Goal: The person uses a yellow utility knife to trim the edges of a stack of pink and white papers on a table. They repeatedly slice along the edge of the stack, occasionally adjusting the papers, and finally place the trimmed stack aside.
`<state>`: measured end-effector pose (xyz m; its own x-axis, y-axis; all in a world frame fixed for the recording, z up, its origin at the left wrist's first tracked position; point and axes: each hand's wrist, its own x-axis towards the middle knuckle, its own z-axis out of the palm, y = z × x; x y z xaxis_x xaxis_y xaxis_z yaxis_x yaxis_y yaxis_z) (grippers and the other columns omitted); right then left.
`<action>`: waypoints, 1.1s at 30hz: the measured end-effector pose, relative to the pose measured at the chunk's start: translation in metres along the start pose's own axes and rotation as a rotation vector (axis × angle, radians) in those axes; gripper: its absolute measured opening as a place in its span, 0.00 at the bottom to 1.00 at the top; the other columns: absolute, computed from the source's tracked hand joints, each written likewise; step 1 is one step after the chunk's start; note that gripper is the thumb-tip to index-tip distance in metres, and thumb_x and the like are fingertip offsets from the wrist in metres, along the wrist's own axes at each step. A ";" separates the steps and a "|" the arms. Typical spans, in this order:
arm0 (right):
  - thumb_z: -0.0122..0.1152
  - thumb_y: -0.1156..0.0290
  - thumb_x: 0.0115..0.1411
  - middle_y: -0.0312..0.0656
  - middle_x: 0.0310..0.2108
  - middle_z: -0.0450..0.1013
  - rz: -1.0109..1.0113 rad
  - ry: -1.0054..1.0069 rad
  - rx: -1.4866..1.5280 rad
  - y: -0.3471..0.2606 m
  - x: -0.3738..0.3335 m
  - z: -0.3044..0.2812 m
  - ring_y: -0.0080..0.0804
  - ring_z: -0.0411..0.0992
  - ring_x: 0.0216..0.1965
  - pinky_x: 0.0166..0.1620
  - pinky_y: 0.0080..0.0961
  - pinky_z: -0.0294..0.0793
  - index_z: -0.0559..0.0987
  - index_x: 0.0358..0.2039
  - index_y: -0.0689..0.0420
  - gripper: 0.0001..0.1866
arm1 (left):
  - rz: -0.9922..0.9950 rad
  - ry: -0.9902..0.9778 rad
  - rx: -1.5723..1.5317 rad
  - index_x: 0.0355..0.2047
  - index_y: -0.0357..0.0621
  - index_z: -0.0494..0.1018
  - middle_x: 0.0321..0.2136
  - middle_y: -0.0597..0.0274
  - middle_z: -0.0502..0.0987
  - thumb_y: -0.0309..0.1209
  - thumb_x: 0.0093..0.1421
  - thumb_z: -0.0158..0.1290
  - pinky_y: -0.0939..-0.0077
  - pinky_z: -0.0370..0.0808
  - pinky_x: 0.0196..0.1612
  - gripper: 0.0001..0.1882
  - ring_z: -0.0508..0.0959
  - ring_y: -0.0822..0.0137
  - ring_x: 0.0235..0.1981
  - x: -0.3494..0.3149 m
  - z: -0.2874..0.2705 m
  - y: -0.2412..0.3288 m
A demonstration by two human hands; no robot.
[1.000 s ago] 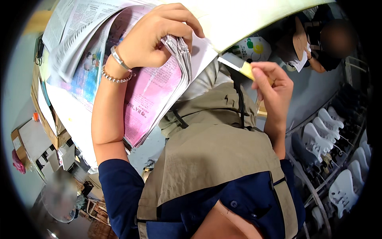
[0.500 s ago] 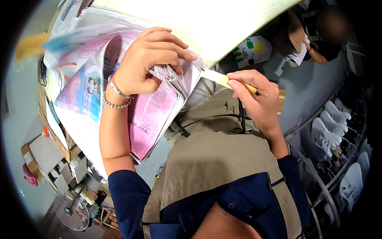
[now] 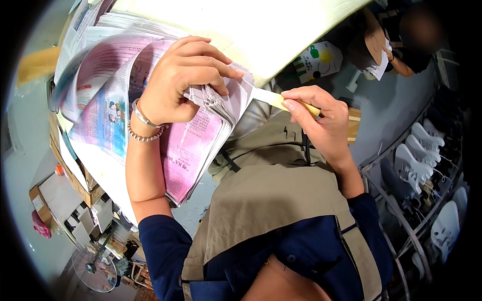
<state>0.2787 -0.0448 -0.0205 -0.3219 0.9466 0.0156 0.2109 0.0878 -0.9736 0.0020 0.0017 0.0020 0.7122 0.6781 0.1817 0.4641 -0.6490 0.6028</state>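
My left hand [image 3: 183, 80] is closed over the bent edges of a thick stack of pink and white newspaper sheets [image 3: 191, 158]. Its thumb is tucked under the curled bunch, and a bracelet and a beaded band circle the wrist. To the left of this hand, a loose printed sheet [image 3: 103, 65] arches up in a curl. My right hand [image 3: 326, 118] pinches the yellow handle of a flat tool [image 3: 271, 97] with a pale front end. The tool's tip meets the corner of the stack beside my left fingers; whether it is a blade or a brush I cannot tell.
The stack lies on a pale table [image 3: 236, 30], with more papers [image 3: 135, 22] behind it. At the far right another person [image 3: 396, 50] holds a white piece. Pale curved parts [image 3: 414, 160] hang on a metal rack [image 3: 401, 215]. A round fan [image 3: 93, 266] stands at lower left.
The loose sheet at the left, blurred before, has curled over further and slowed. Both hands keep their grips, and the tool has shifted slightly left, its tip now at the stack's corner.
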 end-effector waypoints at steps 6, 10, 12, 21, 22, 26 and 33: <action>0.62 0.80 0.57 0.39 0.29 0.79 -0.027 0.005 -0.009 0.001 0.000 0.002 0.20 0.77 0.28 0.30 0.14 0.72 0.81 0.37 0.63 0.06 | -0.003 -0.001 -0.005 0.20 0.48 0.77 0.38 0.64 0.83 0.45 0.34 0.47 0.52 0.62 0.59 0.18 0.78 0.57 0.44 0.000 0.000 0.000; 0.63 0.80 0.57 0.39 0.29 0.79 -0.004 0.013 -0.001 0.000 -0.001 0.001 0.20 0.77 0.27 0.30 0.15 0.72 0.81 0.37 0.62 0.06 | -0.002 -0.006 0.002 0.20 0.47 0.77 0.38 0.64 0.83 0.44 0.33 0.46 0.52 0.62 0.59 0.18 0.78 0.57 0.44 0.002 -0.001 0.001; 0.63 0.80 0.57 0.39 0.29 0.79 0.003 0.001 -0.010 -0.001 -0.001 0.001 0.20 0.77 0.27 0.30 0.15 0.72 0.81 0.37 0.62 0.06 | 0.003 -0.008 0.006 0.21 0.47 0.77 0.38 0.64 0.83 0.44 0.32 0.46 0.52 0.62 0.60 0.19 0.78 0.57 0.44 0.001 -0.001 0.000; 0.63 0.80 0.58 0.38 0.28 0.79 0.012 0.025 0.019 0.000 0.000 0.002 0.19 0.76 0.27 0.29 0.15 0.72 0.81 0.36 0.62 0.06 | -0.028 -0.008 0.004 0.21 0.47 0.77 0.35 0.64 0.83 0.46 0.35 0.47 0.52 0.62 0.60 0.19 0.78 0.57 0.44 0.002 -0.003 0.004; 0.63 0.80 0.57 0.38 0.27 0.79 0.020 0.028 0.021 -0.001 0.000 0.001 0.19 0.76 0.27 0.29 0.15 0.71 0.81 0.36 0.62 0.06 | -0.028 -0.010 0.010 0.21 0.47 0.77 0.34 0.65 0.83 0.46 0.35 0.47 0.52 0.62 0.60 0.19 0.78 0.57 0.44 0.002 -0.003 0.004; 0.62 0.77 0.59 0.37 0.25 0.78 0.020 0.052 -0.036 -0.001 0.004 -0.004 0.17 0.73 0.24 0.28 0.14 0.70 0.81 0.36 0.62 0.05 | -0.014 -0.008 0.027 0.21 0.47 0.77 0.33 0.65 0.83 0.47 0.36 0.47 0.51 0.62 0.59 0.19 0.78 0.58 0.44 0.003 -0.003 0.005; 0.62 0.72 0.59 0.37 0.23 0.75 0.008 -0.029 -0.043 -0.019 0.037 -0.022 0.16 0.69 0.22 0.26 0.15 0.67 0.81 0.34 0.62 0.07 | 0.001 0.001 -0.003 0.21 0.47 0.76 0.33 0.66 0.83 0.46 0.35 0.46 0.52 0.63 0.59 0.19 0.78 0.58 0.42 0.005 0.001 0.003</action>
<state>0.2834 -0.0041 0.0034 -0.3463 0.9381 0.0012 0.2523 0.0944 -0.9630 0.0077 0.0028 0.0042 0.7123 0.6776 0.1829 0.4619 -0.6488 0.6048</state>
